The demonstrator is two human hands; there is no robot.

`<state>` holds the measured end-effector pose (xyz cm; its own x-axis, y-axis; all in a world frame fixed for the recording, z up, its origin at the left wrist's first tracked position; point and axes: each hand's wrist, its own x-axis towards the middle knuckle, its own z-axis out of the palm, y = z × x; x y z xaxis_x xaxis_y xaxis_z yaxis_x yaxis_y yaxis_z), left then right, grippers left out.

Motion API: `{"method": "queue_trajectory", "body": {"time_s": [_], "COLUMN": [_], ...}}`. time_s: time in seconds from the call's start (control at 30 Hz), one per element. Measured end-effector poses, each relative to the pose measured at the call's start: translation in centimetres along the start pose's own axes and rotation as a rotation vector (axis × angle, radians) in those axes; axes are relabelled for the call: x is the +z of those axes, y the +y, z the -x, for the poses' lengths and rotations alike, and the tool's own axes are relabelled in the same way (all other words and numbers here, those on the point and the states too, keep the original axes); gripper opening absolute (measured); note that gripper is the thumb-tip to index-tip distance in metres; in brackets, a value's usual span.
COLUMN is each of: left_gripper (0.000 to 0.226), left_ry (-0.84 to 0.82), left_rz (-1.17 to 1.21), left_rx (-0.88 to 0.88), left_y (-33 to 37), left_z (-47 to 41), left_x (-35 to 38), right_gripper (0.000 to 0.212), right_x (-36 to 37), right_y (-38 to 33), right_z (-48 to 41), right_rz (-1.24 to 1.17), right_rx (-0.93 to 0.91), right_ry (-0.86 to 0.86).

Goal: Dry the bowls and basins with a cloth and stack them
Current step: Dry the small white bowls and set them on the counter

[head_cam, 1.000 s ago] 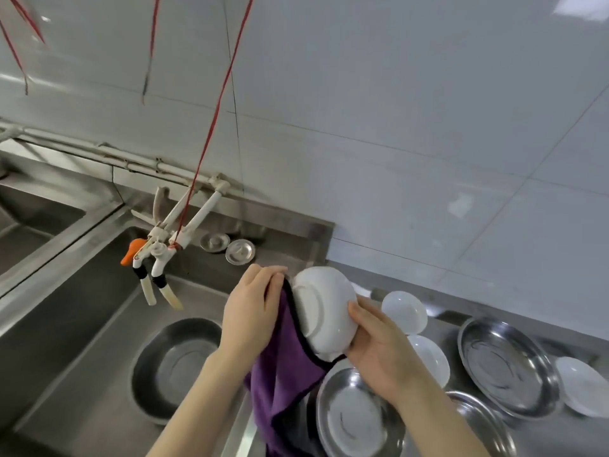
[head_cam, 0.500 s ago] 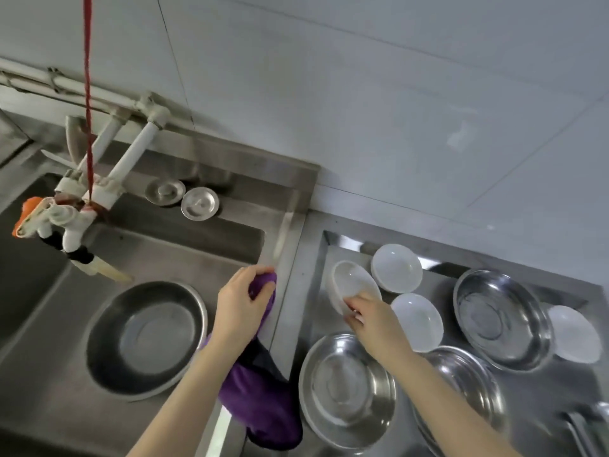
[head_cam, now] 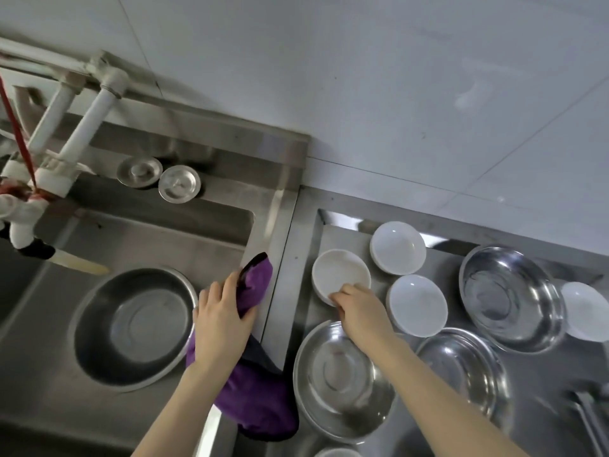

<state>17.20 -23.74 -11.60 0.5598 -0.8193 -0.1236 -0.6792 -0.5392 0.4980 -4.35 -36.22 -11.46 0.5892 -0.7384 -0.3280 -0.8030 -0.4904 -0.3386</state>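
- The left hand [head_cam: 220, 321] has its grip clamped on a purple cloth [head_cam: 257, 400], which hangs over the ridge between the sink [head_cam: 148, 239] and the bench [head_cam: 543, 390].
- The right hand [head_cam: 359, 311] pinches the near rim of a white bowl [head_cam: 339, 270] at the bench's left end.
- A second bowl [head_cam: 397, 247] and a third bowl [head_cam: 417, 305] sit just beside it.
- One steel basin [head_cam: 131, 328] lies in the sink.

Purple cloth [head_cam: 253, 400] bunched over sink edge [head_cam: 280, 225]; white bowl [head_cam: 339, 272] upright on counter [head_cam: 543, 390], steel basin [head_cam: 342, 380] just in front.
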Motion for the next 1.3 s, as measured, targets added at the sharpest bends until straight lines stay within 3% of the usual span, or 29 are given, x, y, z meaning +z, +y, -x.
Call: {"method": "queue_trajectory", "body": {"time_s": [0.17, 0.4, 0.63, 0.73, 1.0, 1.17, 1.3], "left_gripper": [0.040, 0.027, 0.033, 0.027, 0.029, 0.036, 0.026], "left_ry": [-0.018, 0.020, 0.068, 0.047, -0.017, -0.028, -0.007], "left_rz": [0.042, 0.034, 0.078, 0.103, 0.186, 0.208, 0.279], "left_rx": [-0.034, 0.007, 0.089, 0.099, 0.067, 0.060, -0.005], "left_y": [-0.7, 1.6, 6.2, 7.5, 9.6, 9.9, 9.3], "left_z": [0.9, 0.5, -1.7, -2.7, -4.8, -4.9, -4.6], "left_x": [-0.1, -1.7, -2.0, -1.2, 1.4, 1.5, 0.5], "right_gripper": [0.033, 0.029, 0.039, 0.047, 0.041, 0.032, 0.030], "right_x": [-0.1, -1.6, -4.6, -5.6, -5.1, -4.7, -5.7], "right_y": [0.4, 3.1, 8.9, 10.8, 13.7, 14.5, 13.1], "right_z": [0.5, 3.1, 2.6, 0.7, -4.8, -5.7, -5.4], "right_rz": [-0.084, -0.211, -0.254, -0.266, -0.313, -0.229, -0.150], "right_rx": [0.013, 0.158, 0.410, 0.480, 0.696, 0.741, 0.664], "right_ry": [0.016, 0.204, 0.308, 0.287, 0.197, 0.174, 0.278]}}
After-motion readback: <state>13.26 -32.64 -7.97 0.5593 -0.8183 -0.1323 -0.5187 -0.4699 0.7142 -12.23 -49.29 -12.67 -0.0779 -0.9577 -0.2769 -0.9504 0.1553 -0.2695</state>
